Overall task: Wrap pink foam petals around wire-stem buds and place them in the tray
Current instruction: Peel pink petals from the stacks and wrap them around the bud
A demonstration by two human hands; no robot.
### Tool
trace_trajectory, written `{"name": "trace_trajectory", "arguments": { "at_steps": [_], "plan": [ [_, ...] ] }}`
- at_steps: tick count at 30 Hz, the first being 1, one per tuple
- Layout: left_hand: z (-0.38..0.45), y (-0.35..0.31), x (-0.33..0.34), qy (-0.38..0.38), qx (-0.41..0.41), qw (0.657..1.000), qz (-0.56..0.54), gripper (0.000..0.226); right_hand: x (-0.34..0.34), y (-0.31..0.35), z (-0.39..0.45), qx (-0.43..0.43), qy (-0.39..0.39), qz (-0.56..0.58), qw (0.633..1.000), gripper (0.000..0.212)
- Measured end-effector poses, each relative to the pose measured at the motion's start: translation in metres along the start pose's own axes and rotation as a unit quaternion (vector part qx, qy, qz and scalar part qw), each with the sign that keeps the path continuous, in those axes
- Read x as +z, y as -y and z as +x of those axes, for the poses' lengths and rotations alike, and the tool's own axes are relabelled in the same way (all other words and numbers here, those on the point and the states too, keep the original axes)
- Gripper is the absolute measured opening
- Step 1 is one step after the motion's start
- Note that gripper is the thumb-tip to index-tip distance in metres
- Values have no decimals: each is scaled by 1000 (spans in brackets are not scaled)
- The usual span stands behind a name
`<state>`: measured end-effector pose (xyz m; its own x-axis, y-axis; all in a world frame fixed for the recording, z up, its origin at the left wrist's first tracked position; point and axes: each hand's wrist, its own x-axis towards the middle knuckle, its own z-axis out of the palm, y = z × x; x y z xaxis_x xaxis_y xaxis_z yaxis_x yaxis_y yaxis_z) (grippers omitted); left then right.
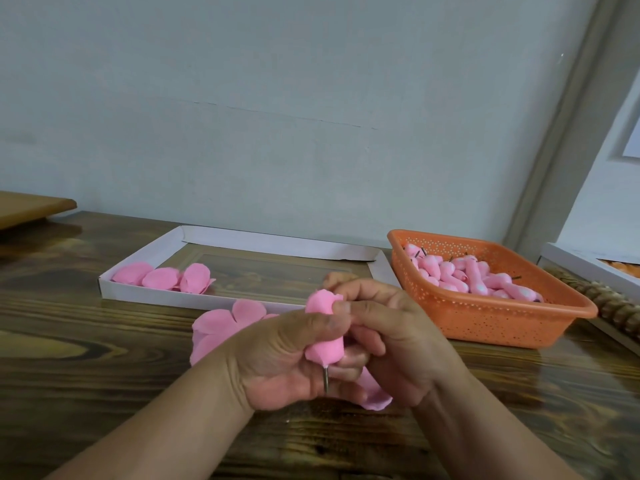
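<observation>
Both hands, left hand (277,358) and right hand (391,341), pinch the bud (323,327) between them. If either grip loosens, the petal may unroll.

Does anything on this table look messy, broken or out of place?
Slightly. The white tray's far wall is torn at its right end, with a ragged edge. A few loose petals lie on the table outside it. Nothing else stands out.

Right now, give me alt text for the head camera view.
Both hands, left hand and right hand, wrap a pink foam petal around a wire-stem bud over a wooden table. Behind sit a white tray holding petals and an orange basket of buds.
</observation>
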<state>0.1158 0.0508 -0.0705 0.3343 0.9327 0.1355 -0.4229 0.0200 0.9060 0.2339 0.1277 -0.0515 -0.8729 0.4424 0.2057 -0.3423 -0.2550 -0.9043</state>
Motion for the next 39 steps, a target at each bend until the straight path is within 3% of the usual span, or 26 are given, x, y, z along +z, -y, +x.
{"name": "trace_trajectory", "arguments": {
  "at_steps": [8,10,12,14,16,19,25,29,31,32,36,39],
  "plan": [
    [6,6,10,-85,23,996,19,28,-6,5,2,41,-44,-68,996,10],
    [9,7,11,-139,30,990,12,25,-6,5,2,23,-62,-110,992,11],
    [10,5,8,-186,58,981,-21,27,-8,3,3,-54,-101,-199,973,19],
    [12,2,4,-242,97,964,-59,27,-9,0,4,-194,-161,-343,905,14],
    [14,-2,1,-321,124,934,-97,21,-8,-7,3,-331,-200,-472,792,17],
    [17,-6,-1,-381,148,897,-166,18,-4,-20,2,-467,-152,-587,644,15],
    [16,-4,3,-359,122,899,-219,49,1,-36,9,-470,-126,-736,471,14],
    [14,-3,5,-331,95,913,-218,44,2,-35,8,-452,-103,-785,412,10],
    [15,-2,6,-332,93,913,-220,36,5,-38,8,-458,-123,-771,426,5],
    [15,-2,7,-330,94,913,-220,32,6,-39,9,-459,-142,-750,455,6],
    [18,-3,11,-333,123,914,-195,24,12,-43,10,-405,-208,-621,638,7],
    [18,-1,10,-333,137,917,-171,20,14,-43,7,-296,-221,-520,770,8]
  ]
}}
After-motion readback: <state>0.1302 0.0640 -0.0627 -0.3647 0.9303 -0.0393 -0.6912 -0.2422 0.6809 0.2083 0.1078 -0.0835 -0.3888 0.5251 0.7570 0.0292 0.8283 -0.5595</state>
